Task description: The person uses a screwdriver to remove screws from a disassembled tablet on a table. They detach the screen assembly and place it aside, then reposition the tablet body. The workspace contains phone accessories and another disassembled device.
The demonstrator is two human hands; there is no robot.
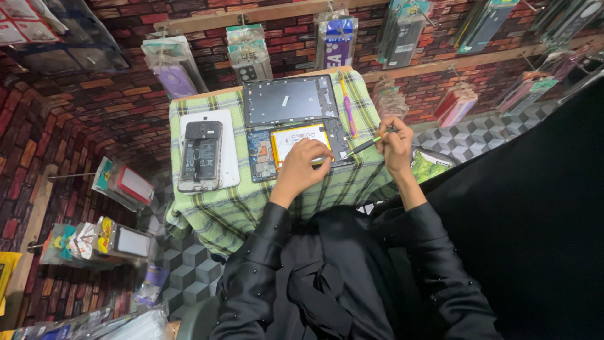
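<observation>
The opened tablet (296,148) lies near the middle of the small table (233,208), which is draped in a green checked cloth, with its back cover off so that the pale battery (296,140) and the circuit boards on either side are exposed. The left hand (305,165) rests on the lower edge of the tablet, fingers (318,151) curled down onto the battery's lower right corner, apparently pinning the device so it does not slide; it presses but does not seem to grasp anything. The right hand (395,141) hovers off the table's right edge, fingers closed in a pen-like grip around a slim green-handled tool (367,146) whose dark tip slants down toward the tablet's right-hand board, a hold that suits fine, controlled work.

Just behind the tablet, toward the far edge, lies the detached dark back panel (289,99), set apart but within reach. A purple and yellow tool (347,104) lies along the right of that panel. Toward the left edge a phone with its back removed (200,156) lies on top of a white tablet-shaped device (211,148). Packaged phone cases (248,53) hang on the brick-patterned wall beyond the table, well apart from the hands. Nothing lies between the tool tip and the board.
</observation>
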